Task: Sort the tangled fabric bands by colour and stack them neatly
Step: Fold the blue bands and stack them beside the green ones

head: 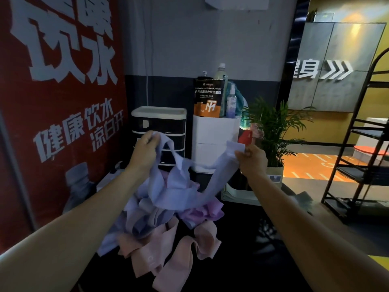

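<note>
Sorting looks barely begun to us; our left hand (145,147) and right hand (250,159) each pinch an end of a lavender band (219,182) lifted above the tangled heap (160,220) on the dark table (242,260); pink bands (168,256) lie loose, no stacks visible.

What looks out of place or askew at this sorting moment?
Nothing is damaged or spilled. The oddity is the tangle: the lavender band stretched between the left hand and right hand sags into the unsorted heap, where pink bands and purple bands lie crumpled, unstacked.
</note>
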`<state>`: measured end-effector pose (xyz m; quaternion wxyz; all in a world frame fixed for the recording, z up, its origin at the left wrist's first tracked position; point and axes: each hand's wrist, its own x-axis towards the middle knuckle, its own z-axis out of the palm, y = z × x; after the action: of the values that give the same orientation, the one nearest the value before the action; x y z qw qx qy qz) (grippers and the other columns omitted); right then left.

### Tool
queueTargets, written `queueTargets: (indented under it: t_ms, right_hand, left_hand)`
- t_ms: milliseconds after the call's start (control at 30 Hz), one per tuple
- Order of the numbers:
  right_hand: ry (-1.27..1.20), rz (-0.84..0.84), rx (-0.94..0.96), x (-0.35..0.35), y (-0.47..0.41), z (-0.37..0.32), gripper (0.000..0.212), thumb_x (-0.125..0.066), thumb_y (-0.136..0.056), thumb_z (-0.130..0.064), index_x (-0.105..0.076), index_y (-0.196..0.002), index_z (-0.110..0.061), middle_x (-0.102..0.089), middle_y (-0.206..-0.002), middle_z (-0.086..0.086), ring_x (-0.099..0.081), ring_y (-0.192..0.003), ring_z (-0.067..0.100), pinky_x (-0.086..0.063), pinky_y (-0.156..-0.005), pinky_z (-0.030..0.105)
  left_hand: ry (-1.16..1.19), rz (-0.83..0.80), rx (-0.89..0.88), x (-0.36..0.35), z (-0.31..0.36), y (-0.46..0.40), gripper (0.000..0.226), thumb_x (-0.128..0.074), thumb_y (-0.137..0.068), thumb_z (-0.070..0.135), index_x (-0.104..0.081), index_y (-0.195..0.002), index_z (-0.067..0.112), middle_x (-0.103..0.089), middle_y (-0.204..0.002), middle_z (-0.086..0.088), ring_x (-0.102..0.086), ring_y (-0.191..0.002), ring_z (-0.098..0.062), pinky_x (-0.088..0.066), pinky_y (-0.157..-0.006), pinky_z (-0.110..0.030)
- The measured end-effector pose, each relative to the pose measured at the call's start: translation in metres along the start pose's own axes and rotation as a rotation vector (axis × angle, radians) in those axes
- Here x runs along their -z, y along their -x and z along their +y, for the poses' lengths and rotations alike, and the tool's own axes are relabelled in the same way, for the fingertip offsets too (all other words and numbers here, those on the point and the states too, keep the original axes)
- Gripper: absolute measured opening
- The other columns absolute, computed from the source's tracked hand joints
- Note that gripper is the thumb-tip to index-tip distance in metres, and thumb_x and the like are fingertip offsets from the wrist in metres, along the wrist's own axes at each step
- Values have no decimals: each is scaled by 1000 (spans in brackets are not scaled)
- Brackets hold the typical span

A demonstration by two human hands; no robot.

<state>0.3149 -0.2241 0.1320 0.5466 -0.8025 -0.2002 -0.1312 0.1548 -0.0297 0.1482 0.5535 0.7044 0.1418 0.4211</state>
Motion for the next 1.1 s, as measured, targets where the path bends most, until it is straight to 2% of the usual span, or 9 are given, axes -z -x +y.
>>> queueTargets:
  t_ms: [100, 333, 433, 533, 600, 733, 833, 933, 1100]
  right_hand:
    - [12, 52, -46, 4, -3, 10, 28, -59, -87, -15, -44, -63, -15, -54, -78, 12, -56, -79, 31, -54, -75, 45]
    - [34, 77, -128, 16, -2, 34, 9, -54, -91, -10, -56, -85, -4, -51, -79, 11, -48, -78, 23, -34, -59, 28]
    - [-9, 52, -138, 13, 0, 41, 16, -55, -91, -10, -52, -75, -10, -50, -72, 8, -48, -75, 24, -35, -60, 27]
    - [-49, -7, -101, 6, 5, 36, 30, -56, -90, -9, -45, -63, -18, -46, -65, 2, -46, -68, 21, -39, -63, 32]
    - [-57, -20, -70, 4, 6, 29, 30, -58, -89, -10, -45, -62, -16, -47, -66, 3, -47, -70, 23, -43, -67, 36]
    - [-145, -1, -6, 9, -1, 10, 32, -60, -86, -13, -39, -62, -14, -50, -72, 15, -48, -68, 27, -47, -62, 44]
    - [-212, -27, 73, 15, -4, -12, 19, -60, -88, -13, -50, -73, -6, -50, -75, 15, -52, -69, 27, -50, -55, 32]
    - [-300, -30, 136, 22, -9, -38, 21, -60, -89, -13, -52, -86, 7, -50, -80, 19, -53, -73, 27, -56, -57, 36]
    - [-352, -31, 267, 43, -16, -78, 11, -57, -90, -8, -55, -80, -3, -54, -82, 19, -54, -73, 23, -49, -53, 20]
  left_hand:
    - [-28, 89, 16, 14, -12, -3, 27, -36, -101, 20, -50, -79, 12, -46, -75, -10, -42, -67, -19, -37, -67, -32]
    - [-281, 279, 36, 27, -28, -7, 18, -32, -101, 18, -47, -98, 9, -41, -71, -3, -37, -64, -17, -29, -55, -28]
    - [-442, 45, 106, 26, -43, -2, 23, -37, -100, 17, -56, -107, 6, -53, -93, -10, -49, -85, -23, -38, -71, -28]
    - [-707, -195, 79, 17, -62, 4, 21, -50, -93, 12, -50, -73, 10, -52, -76, -7, -50, -79, -27, -38, -67, -33]
    - [-787, -217, 40, 13, -65, 4, 20, -55, -91, 18, -50, -72, 17, -57, -86, -10, -55, -80, -26, -45, -73, -35]
    - [-734, -159, -36, -6, -49, 0, 13, -61, -89, 26, -52, -87, 17, -51, -104, -6, -56, -88, -21, -48, -86, -35]
    - [-582, -250, -156, -38, -24, 4, 25, -64, -87, 25, -55, -107, 11, -52, -109, -5, -54, -94, -15, -44, -85, -28]
    - [-382, -330, -176, -71, 5, 8, 42, -63, -88, 25, -47, -125, 11, -50, -118, -1, -49, -106, -11, -39, -87, -23]
    - [-94, -436, -207, -106, 42, 0, 52, -62, -88, 31, -41, -133, 14, -54, -128, -1, -53, -117, -15, -47, -93, -27]
